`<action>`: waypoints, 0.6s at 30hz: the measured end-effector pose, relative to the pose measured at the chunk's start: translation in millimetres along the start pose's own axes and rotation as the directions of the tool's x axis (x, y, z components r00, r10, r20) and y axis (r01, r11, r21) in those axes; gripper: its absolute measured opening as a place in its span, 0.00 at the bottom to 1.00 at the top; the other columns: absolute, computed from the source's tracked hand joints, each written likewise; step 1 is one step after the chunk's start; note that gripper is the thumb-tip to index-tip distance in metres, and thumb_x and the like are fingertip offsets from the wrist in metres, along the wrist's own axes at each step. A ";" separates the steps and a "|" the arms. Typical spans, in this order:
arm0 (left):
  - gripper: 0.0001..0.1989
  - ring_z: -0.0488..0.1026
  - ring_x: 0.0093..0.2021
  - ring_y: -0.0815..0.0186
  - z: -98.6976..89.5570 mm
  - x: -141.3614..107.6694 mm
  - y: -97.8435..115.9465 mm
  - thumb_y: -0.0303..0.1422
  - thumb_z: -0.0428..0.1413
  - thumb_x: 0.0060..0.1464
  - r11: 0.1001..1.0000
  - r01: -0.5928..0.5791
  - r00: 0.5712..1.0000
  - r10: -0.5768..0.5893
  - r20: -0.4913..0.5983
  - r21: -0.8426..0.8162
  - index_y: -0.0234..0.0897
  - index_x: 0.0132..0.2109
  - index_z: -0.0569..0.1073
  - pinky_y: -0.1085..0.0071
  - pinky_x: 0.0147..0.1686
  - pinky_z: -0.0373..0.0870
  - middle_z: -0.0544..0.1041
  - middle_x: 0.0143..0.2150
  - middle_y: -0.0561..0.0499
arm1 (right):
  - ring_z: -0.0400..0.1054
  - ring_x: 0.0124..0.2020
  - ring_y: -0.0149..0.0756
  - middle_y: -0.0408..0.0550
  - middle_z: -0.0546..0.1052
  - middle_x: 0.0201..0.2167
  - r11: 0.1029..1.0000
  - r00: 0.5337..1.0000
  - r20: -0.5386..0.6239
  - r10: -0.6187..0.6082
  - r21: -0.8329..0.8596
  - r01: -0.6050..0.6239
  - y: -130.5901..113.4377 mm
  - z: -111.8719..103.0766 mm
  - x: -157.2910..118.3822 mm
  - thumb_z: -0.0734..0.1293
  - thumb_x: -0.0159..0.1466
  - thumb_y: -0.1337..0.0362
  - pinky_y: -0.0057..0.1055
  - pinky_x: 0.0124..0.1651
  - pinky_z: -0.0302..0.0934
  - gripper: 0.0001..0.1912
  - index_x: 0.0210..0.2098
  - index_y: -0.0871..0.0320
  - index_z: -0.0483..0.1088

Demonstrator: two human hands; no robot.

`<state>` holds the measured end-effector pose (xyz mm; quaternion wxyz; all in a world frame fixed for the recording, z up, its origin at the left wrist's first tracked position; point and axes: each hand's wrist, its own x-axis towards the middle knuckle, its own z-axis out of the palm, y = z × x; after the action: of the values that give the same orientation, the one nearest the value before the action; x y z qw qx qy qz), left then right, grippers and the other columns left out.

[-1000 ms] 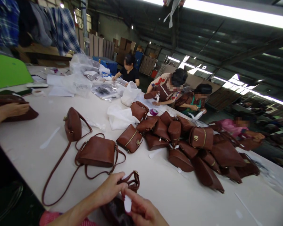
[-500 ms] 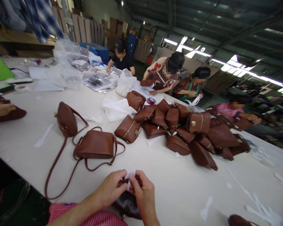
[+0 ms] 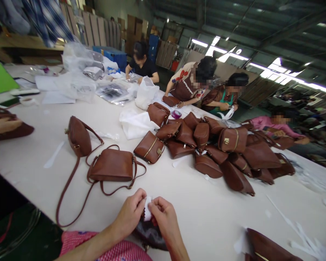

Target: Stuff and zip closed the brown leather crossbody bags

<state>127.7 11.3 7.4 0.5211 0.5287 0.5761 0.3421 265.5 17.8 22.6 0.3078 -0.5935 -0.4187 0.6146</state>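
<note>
Pinching is noted at both hands: left hand (image 3: pixel 130 214) and right hand (image 3: pixel 166 218) hold a white, zigzag-edged, paper-like strip (image 3: pixel 147 209) over a dark, glossy bag (image 3: pixel 150 235). The strip shows flatter than moments ago; handling appears centred on it.

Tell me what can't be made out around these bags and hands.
Head view:
Dark item: partly hidden behind the right hand.
White strip: partly hidden by fingers.
Lower right bag: cut off by the bottom edge.
Far left bag: cut off by the left edge.
</note>
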 end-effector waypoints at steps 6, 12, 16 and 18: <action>0.10 0.66 0.28 0.66 -1.2 -2.0 1.1 0.40 0.42 0.60 0.999 -0.012 0.999 0.014 -0.034 0.048 0.41 0.34 0.61 0.70 0.32 0.60 0.65 0.25 0.57 | 0.50 0.14 0.24 0.34 0.60 0.11 0.997 0.999 0.017 0.039 -0.065 -0.038 -1.2 -0.1 1.7 0.64 0.53 0.55 0.24 0.18 0.44 0.14 0.18 0.56 0.61; 0.10 0.67 0.29 0.66 -4.1 -2.9 0.8 0.39 0.41 0.61 0.990 -0.060 0.998 0.055 0.037 0.129 0.41 0.35 0.62 0.70 0.33 0.60 0.66 0.26 0.56 | 0.50 0.15 0.23 0.33 0.60 0.13 1.000 0.996 0.088 -0.002 -0.026 0.004 -5.0 -4.7 -0.1 0.64 0.54 0.53 0.24 0.20 0.43 0.15 0.21 0.57 0.62; 0.11 0.68 0.30 0.65 -4.7 -3.4 -0.5 0.39 0.39 0.62 0.989 -0.075 0.996 0.069 0.052 0.128 0.40 0.37 0.62 0.70 0.34 0.61 0.67 0.28 0.55 | 0.48 0.15 0.23 0.33 0.60 0.14 0.999 0.994 0.112 0.009 -0.038 -0.005 -6.8 -6.4 -1.8 0.64 0.53 0.54 0.24 0.19 0.41 0.14 0.21 0.57 0.61; 0.12 0.68 0.30 0.65 -4.9 -3.6 -1.8 0.40 0.39 0.62 0.988 -0.084 0.995 0.077 0.061 0.133 0.40 0.38 0.62 0.69 0.34 0.62 0.68 0.28 0.55 | 0.48 0.15 0.23 0.33 0.60 0.13 0.999 0.993 0.113 0.021 -0.040 -0.016 -6.9 -6.5 -1.8 0.64 0.52 0.54 0.24 0.19 0.41 0.13 0.20 0.57 0.61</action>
<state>122.2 8.3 7.7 0.4858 0.5950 0.5613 0.3081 271.3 20.4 29.8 0.2663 -0.5675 -0.4417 0.6418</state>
